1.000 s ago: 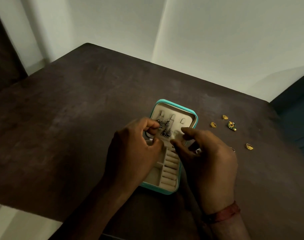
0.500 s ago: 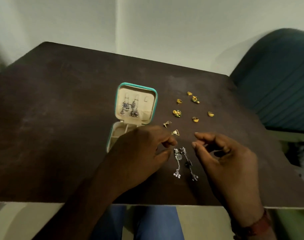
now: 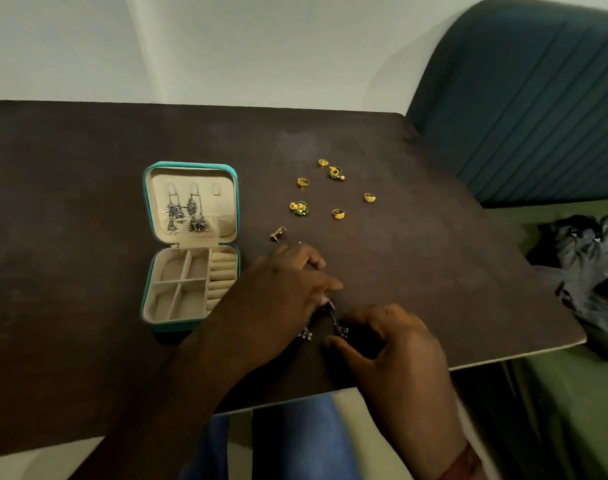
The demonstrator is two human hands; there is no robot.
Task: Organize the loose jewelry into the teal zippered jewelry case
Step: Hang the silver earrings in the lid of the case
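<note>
The teal jewelry case (image 3: 191,166) lies open left of centre, with two silver jhumka earrings (image 3: 188,216) hanging in its cream lid. Its base has empty compartments and ring rolls (image 3: 221,275). A pair of long silver dangling earrings (image 3: 332,315) lies on the table near the front edge. My left hand (image 3: 281,289) rests with straight fingers on their upper ends. My right hand (image 3: 392,341) curls thumb and forefinger around one earring's lower end (image 3: 342,330). Loose gold rings (image 3: 337,213) and gold-green studs (image 3: 299,206) lie further back.
A small gold triangular piece (image 3: 278,233) lies just beyond my left hand. The dark brown table (image 3: 87,271) ends close behind my wrists. A teal upholstered chair (image 3: 520,98) and a heap of dark cloth (image 3: 590,271) are to the right.
Both hands left the case lid and moved right to the silver dangling earrings. My left hand now covers their tops and my right hand closed in on a lower end. The view shifted right.
</note>
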